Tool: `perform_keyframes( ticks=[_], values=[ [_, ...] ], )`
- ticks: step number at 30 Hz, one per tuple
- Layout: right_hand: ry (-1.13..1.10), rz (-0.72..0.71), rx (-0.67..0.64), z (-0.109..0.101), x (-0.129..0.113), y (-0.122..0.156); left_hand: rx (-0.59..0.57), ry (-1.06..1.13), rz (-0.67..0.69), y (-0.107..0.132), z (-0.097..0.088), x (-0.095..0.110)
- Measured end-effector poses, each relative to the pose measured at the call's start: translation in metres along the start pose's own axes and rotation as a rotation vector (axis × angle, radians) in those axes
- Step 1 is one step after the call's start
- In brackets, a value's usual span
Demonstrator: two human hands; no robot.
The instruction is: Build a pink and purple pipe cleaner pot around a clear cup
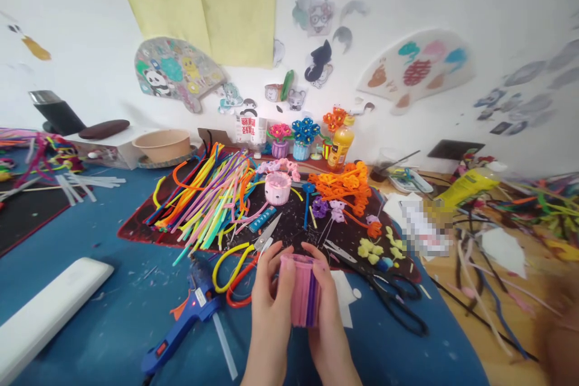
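Note:
Both my hands hold a small pink cup [304, 292] wrapped in pink and purple pipe cleaners, just above the blue table mat [113, 319]. My left hand [270, 298] grips its left side with thumb and fingers curled round it. On the other side my right hand [329, 313] presses against the cup, thumb at the rim. A blue hot glue gun [185, 319] lies left of my hands. Red-handled snips [253, 256] and a yellow pipe cleaner loop [228, 265] lie just beyond my left hand. Black scissors [389, 295] rest to the right.
A pile of coloured pipe cleaners [208, 193] covers the dark mat [294, 223], with another pink wrapped cup [277, 187] and orange pipe-cleaner flowers [346, 184]. A white bar [49, 307] lies at the left. Flower pots [301, 139] and an orange bottle [340, 145] stand at the wall.

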State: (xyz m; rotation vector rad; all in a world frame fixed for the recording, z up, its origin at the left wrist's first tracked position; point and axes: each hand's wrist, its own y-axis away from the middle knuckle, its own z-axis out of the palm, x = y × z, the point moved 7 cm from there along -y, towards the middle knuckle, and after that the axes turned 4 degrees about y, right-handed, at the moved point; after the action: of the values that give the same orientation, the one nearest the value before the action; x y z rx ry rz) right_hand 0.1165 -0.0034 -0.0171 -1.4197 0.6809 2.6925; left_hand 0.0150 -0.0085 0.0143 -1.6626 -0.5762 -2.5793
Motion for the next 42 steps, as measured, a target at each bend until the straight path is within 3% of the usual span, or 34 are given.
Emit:
perform_keyframes(
  ticks=[8,17,25,37,42],
  values=[
    [-0.047,-0.064,-0.030,0.001,0.003,-0.009,0.127,0.046,0.069,0.000,0.003,-0.002],
    [-0.054,-0.159,-0.062,0.005,-0.003,-0.004,0.113,0.031,0.141,0.001,0.004,-0.002],
    [-0.017,-0.272,-0.078,0.008,-0.017,0.016,0.084,-0.028,0.211,0.021,0.008,0.014],
    [0.179,-0.484,0.037,0.008,-0.043,0.050,0.007,0.096,0.203,0.041,0.012,0.026],
    [0.142,-0.496,0.043,0.013,-0.046,0.060,0.042,0.117,0.216,0.045,0.010,0.028]
  ],
)
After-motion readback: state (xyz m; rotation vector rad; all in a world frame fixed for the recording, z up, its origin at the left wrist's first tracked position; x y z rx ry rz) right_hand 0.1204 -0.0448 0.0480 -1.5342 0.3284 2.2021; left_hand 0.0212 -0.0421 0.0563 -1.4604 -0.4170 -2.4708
